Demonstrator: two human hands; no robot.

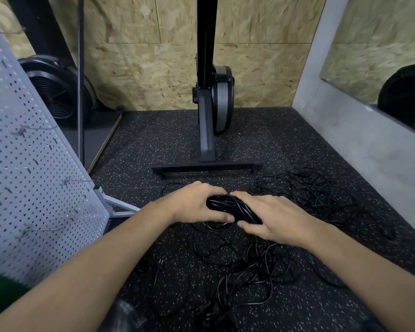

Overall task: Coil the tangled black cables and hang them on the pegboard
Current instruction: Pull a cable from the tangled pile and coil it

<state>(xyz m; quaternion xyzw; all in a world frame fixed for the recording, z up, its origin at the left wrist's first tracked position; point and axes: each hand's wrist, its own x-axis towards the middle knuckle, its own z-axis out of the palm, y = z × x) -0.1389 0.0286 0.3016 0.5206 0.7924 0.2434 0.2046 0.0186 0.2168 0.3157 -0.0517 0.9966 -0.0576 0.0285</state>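
Gripping glossy, tightly looped cable coil (234, 207)

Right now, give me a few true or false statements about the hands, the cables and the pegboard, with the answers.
1. The left hand and the right hand both grip the coil. True.
2. The pegboard stands on the person's right. False: it stands on the left.
3. Loose cables lie tangled on the floor. True.
4. A coil hangs on the pegboard. False: no coil hangs on the part in view; the only coil is in the hands.
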